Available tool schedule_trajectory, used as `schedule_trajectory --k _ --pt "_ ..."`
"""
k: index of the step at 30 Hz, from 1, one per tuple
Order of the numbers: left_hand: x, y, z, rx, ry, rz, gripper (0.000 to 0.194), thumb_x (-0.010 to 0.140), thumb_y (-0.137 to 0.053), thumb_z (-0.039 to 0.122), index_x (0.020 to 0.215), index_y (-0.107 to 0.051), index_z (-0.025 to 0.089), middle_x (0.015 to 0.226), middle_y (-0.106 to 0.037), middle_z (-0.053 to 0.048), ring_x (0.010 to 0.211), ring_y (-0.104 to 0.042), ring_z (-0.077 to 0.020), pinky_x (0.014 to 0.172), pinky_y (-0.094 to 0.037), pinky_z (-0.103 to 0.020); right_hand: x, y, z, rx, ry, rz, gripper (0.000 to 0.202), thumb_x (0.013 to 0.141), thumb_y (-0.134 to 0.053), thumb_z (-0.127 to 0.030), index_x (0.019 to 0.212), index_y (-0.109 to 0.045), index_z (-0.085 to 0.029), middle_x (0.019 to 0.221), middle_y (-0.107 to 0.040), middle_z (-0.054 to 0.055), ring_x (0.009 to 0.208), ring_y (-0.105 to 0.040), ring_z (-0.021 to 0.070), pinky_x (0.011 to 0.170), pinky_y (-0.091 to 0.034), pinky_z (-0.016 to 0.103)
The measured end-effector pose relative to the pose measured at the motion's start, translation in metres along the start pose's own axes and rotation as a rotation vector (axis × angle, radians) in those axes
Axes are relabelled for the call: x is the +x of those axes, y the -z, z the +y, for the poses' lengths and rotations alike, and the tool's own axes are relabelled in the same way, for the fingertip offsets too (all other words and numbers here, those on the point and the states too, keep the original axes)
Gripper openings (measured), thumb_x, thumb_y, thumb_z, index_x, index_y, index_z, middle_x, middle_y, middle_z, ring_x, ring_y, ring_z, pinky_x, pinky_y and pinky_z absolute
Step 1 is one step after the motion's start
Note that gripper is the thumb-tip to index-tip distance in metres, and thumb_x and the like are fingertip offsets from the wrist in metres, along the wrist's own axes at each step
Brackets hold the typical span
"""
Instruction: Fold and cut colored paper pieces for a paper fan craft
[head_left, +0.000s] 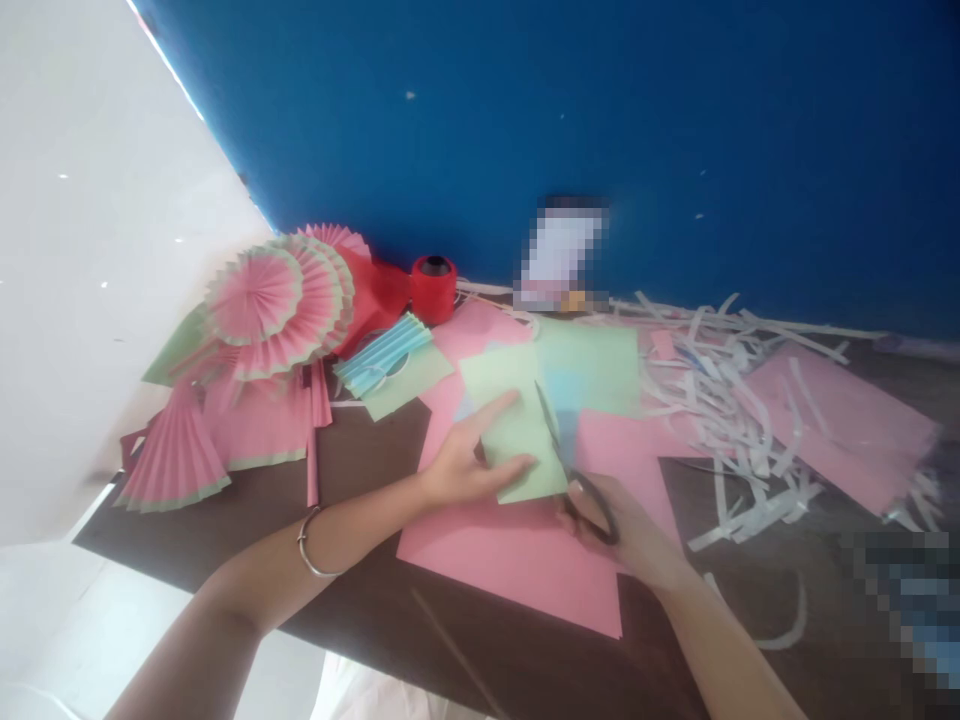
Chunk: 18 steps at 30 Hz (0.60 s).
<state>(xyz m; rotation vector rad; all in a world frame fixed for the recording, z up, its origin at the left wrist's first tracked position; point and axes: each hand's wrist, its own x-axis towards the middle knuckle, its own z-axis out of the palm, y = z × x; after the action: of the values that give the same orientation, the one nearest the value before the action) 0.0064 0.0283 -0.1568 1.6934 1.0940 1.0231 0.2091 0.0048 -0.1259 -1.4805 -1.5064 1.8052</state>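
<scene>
My left hand (461, 460) grips a light green sheet of paper (499, 372) by its left side, with a finger and the thumb lying on top. In my right hand (634, 540) is a pair of scissors (600, 508). Their dark handle rings sit around my fingers, and the blades lie along the sheet's right edge. Whether the blades are parted cannot be made out. Beneath both hands lies a large pink sheet (517, 565). Another green sheet (600, 365) and a pale blue piece lie just behind.
Pleated pink-and-green paper rosettes (255, 290) are heaped at the left, beside a folded pink fan (176, 450). Blue pleated paper (386, 355) lies near a red roll (433, 290). White paper strips (739, 420) tangle at the right, by a pink sheet (847, 420). A blue wall (525, 120) stands behind.
</scene>
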Motion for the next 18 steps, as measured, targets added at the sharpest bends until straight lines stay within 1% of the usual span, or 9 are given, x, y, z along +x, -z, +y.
schedule_trajectory --k 3,7,9,11,14,18 --pt "0.0003 0.0004 0.0014 0.008 -0.005 0.01 0.071 0.074 -0.064 0.042 0.136 -0.034 0.024 0.124 -0.055 -0.01 0.071 -0.062 -0.0174 0.06 -0.055 -0.032 -0.0006 -0.0013 0.0012 0.017 -0.028 -0.001 0.042 0.076 -0.052 -0.06 0.067 -0.048 -0.018 0.061 -0.049 0.0 0.055 -0.041 0.0107 0.047 -0.029 0.023" --pt "0.0008 0.0002 0.0019 0.02 -0.01 0.017 0.07 0.074 -0.064 0.042 0.135 -0.036 0.021 0.119 -0.058 -0.009 0.087 -0.062 -0.0232 0.074 -0.055 -0.038 -0.0006 -0.0031 0.0033 0.056 -0.074 0.025 0.04 0.075 -0.053 -0.058 0.07 -0.048 -0.019 0.062 -0.048 0.0 0.055 -0.042 0.011 0.046 -0.029 0.022" --pt "0.0009 0.0 0.0016 0.025 -0.026 0.026 0.07 0.074 -0.064 0.042 0.134 -0.036 0.021 0.122 -0.056 -0.01 0.098 -0.059 -0.0259 0.083 -0.052 -0.04 -0.0001 -0.003 0.0042 0.066 -0.064 0.013 0.038 0.074 -0.056 -0.055 0.071 -0.049 -0.019 0.062 -0.049 -0.001 0.055 -0.041 0.0104 0.046 -0.029 0.022" --pt "0.001 -0.0002 0.0014 0.027 -0.045 0.038 0.07 0.074 -0.065 0.041 0.134 -0.037 0.02 0.125 -0.054 -0.01 0.105 -0.057 -0.0272 0.088 -0.049 -0.04 0.0003 -0.0025 0.0042 0.071 -0.055 0.003 0.036 0.075 -0.056 -0.054 0.071 -0.049 -0.019 0.062 -0.049 -0.002 0.055 -0.041 0.0097 0.047 -0.029 0.022" --pt "0.0008 -0.0003 0.0019 0.025 -0.03 0.038 0.07 0.074 -0.065 0.042 0.134 -0.036 0.02 0.122 -0.056 -0.01 0.101 -0.058 -0.0264 0.086 -0.051 -0.04 0.0004 -0.0023 0.0026 0.063 -0.054 0.002 0.036 0.077 -0.054 -0.054 0.07 -0.049 -0.019 0.061 -0.048 -0.002 0.055 -0.039 0.0092 0.048 -0.029 0.022" --pt "0.0003 -0.0002 0.0038 0.014 0.014 0.02 0.07 0.074 -0.064 0.042 0.134 -0.036 0.02 0.114 -0.06 -0.009 0.083 -0.062 -0.0223 0.072 -0.055 -0.037 0.0 -0.0037 0.0019 0.064 -0.068 0.026 0.037 0.075 -0.056 -0.055 0.068 -0.05 -0.019 0.06 -0.048 -0.002 0.055 -0.04 0.0096 0.048 -0.029 0.022"
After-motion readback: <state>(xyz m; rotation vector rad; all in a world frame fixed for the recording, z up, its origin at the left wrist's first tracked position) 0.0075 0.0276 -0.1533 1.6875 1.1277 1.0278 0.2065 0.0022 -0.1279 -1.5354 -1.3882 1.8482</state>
